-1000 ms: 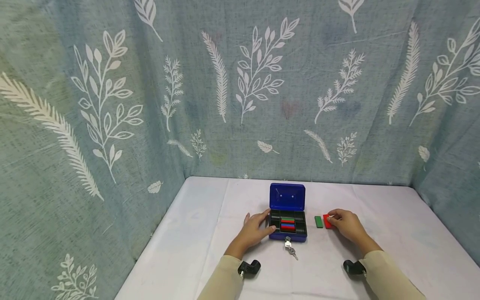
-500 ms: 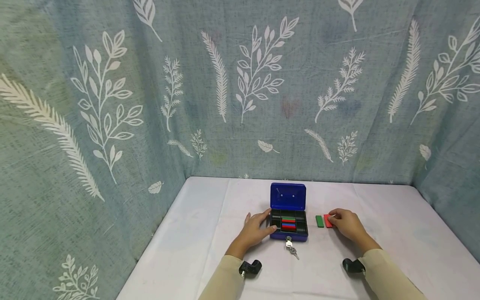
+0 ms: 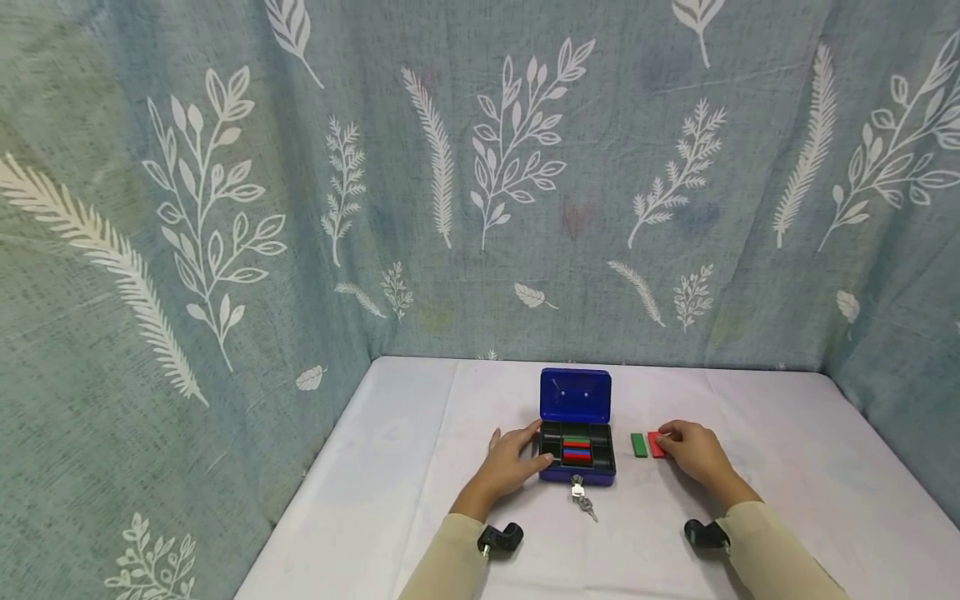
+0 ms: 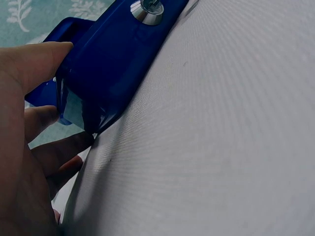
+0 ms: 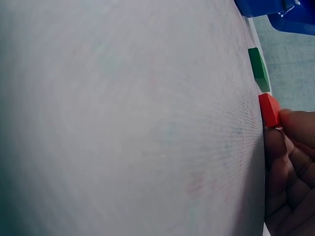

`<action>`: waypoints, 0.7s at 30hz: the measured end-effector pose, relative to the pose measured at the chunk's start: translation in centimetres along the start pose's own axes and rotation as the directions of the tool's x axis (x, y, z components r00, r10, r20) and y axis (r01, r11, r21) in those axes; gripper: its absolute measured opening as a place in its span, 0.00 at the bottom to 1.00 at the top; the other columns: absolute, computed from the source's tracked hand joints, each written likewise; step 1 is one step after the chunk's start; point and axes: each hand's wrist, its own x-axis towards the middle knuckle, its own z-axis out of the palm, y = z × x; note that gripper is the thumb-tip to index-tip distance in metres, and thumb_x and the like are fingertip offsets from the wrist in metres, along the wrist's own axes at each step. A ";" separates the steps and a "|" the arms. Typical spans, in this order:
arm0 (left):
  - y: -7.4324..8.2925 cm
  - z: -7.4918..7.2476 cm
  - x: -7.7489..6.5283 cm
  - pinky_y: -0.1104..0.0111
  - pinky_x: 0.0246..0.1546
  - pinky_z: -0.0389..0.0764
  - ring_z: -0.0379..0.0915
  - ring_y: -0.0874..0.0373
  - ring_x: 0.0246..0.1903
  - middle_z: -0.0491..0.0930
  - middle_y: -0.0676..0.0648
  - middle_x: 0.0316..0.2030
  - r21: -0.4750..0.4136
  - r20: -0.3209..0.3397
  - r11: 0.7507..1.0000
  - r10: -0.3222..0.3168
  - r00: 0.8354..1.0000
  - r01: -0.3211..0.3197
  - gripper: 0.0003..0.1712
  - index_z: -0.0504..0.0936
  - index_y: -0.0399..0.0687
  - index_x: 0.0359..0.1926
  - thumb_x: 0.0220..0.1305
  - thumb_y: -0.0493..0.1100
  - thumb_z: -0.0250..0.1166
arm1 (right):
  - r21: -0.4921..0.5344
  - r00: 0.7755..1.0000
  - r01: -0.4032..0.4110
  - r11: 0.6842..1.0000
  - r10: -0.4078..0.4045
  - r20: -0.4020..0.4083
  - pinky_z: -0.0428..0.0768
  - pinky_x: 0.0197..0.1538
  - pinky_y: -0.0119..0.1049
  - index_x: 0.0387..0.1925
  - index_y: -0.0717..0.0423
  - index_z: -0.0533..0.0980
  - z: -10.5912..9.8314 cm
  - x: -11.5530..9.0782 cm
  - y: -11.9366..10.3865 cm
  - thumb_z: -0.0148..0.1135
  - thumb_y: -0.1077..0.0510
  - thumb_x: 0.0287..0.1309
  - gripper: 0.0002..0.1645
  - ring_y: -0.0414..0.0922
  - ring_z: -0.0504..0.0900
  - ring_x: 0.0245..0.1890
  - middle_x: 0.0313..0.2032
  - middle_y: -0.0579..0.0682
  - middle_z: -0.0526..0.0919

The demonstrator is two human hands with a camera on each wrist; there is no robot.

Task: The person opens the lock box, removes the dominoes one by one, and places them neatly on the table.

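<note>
Head view and its earlier frames show hardly any change: beyond a slight shift of the whole scene, the hands and blocks keep their places. The right hand [image 3: 696, 451] pinches the red block [image 5: 269, 110] between thumb and finger, its other fingers curled, just right of the green block [image 3: 638, 445] on the surface [image 3: 420, 500]. Well apart from it, the left hand [image 3: 506, 463] is spread, thumb at the front rim and fingers against the left side of the open blue box [image 3: 596, 480], where colored blocks [image 3: 577, 456] lie in the middle.
</note>
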 end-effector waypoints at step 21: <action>-0.1 0.1 0.1 0.45 0.69 0.40 0.66 0.49 0.63 0.74 0.47 0.62 0.010 -0.001 1.000 0.011 1.000 -0.011 0.41 0.65 0.54 0.72 0.62 0.64 0.59 | -0.013 0.999 -0.028 1.000 0.027 -0.029 0.78 0.40 0.47 0.46 0.66 0.79 0.6 -0.1 -0.3 0.65 0.58 0.60 0.17 0.48 0.78 0.34 0.33 0.52 0.82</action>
